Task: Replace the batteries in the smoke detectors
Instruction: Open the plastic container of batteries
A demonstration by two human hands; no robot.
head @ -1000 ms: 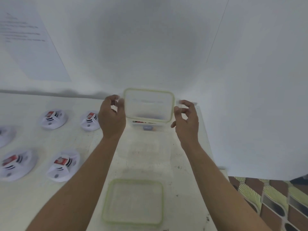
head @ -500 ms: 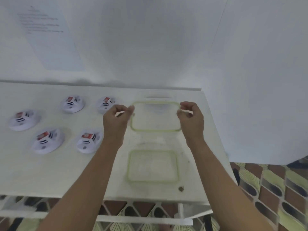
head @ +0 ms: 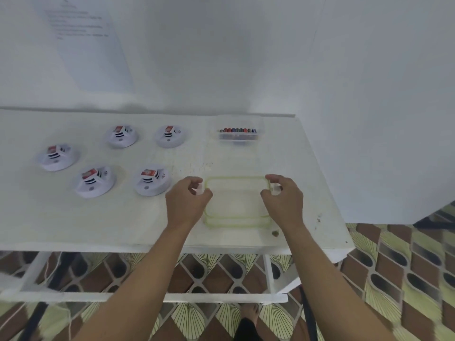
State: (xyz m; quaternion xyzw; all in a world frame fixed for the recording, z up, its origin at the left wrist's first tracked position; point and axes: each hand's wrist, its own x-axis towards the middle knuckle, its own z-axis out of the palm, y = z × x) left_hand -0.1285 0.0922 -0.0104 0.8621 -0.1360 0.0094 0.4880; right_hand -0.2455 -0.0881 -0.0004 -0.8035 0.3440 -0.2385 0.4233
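Smoke detectors [head: 152, 181], five white round ones with red labels, lie on the white desk [head: 123, 217] in the head view. Two form the far row at about eleven o'clock from the hands and three a nearer row at nine to ten o'clock, all apart from each other. At twelve o'clock, near the desk's far edge, stands a shallow clear box [head: 239, 137] with a row of batteries [head: 237, 130] lying side by side in it. Nearer, at the desk's front right, the left hand [head: 188, 203] and the right hand [head: 283, 200] hold a clear lid [head: 236, 200] with a green rim by its two short ends. The thumb and curled fingers of each hand pinch a side tab, and the lid is held roughly level and low over the desk. A second green-rimmed lid [head: 236, 225] shows just under its near edge; whether the two touch cannot be told. At ten o'clock a printed sheet of paper [head: 91, 45] hangs on the white wall [head: 221, 57], its text too blurred to read. Below the desk front, brown and yellow patterned floor [head: 394, 279] shows.
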